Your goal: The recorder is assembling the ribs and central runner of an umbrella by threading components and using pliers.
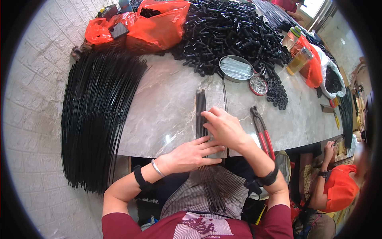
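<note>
- Maroon shirt [167,229] nearest; bundle of dark rods [201,101] runs from tabletop [163,107] over its edge to lap.
- Left hand [194,153] flat across bundle, fingers spread.
- Right hand [223,126] curled, fingertips at rods; grip unclear.
- Red-handled pliers [268,140] right, apart.

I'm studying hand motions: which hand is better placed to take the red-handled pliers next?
Probably the right hand: it is nearer the red-handled pliers, which lie to its right. The left hand lies across the black rods and would likely need to reach past the right arm.
</note>
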Demonstrator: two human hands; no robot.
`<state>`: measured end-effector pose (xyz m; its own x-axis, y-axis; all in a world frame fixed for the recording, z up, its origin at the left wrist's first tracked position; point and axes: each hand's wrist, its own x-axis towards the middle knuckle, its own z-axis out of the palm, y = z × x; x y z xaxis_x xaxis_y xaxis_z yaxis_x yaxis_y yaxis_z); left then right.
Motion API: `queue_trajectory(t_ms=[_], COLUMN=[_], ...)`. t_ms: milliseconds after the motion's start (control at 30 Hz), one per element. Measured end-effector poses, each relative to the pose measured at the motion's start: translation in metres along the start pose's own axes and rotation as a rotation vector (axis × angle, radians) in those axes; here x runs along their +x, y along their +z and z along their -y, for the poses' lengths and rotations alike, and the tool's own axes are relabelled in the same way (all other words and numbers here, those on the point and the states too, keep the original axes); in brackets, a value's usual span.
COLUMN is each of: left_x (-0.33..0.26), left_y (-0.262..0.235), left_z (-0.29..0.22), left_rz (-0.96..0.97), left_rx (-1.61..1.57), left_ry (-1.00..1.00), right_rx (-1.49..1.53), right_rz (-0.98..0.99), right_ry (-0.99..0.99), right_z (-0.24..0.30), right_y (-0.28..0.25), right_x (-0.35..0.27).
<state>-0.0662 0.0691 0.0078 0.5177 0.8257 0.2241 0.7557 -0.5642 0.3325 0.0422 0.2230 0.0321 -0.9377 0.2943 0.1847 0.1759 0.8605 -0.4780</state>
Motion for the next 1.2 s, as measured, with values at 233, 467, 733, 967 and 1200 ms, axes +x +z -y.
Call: queue_trajectory(t_ms=[233,467,733,967,1200], left_x=[-0.004,-0.005,-0.002,-0.006,-0.003], left_y=[-0.001,0.001,0.001,0.001,-0.002], left_z=[-0.001,-0.003,-0.004,0.0,0.0], left_rz=[-0.001,0.04,0.037,0.053,0.06], left_rx=[0.038,0.011,0.004,0.012,0.011], left_ry=[-0.004,-0.013,-0.034,-0.037,-0.026], right_rx=[-0.13,-0.381,-0.128,0.097,-0.043], right_rz=[-0.33,-0.143,-0.287,-0.347,-0.152], right_ry=[0.039,0.198,0.307,0.17,-0.098], right_z=[-0.082,-0.138,-0.141,-0.125,-0.088], right_y=[-0.065,-0.051,-0.056,-0.063,-0.028], right_x=[0.054,0.087,0.084,0.077,0.062])
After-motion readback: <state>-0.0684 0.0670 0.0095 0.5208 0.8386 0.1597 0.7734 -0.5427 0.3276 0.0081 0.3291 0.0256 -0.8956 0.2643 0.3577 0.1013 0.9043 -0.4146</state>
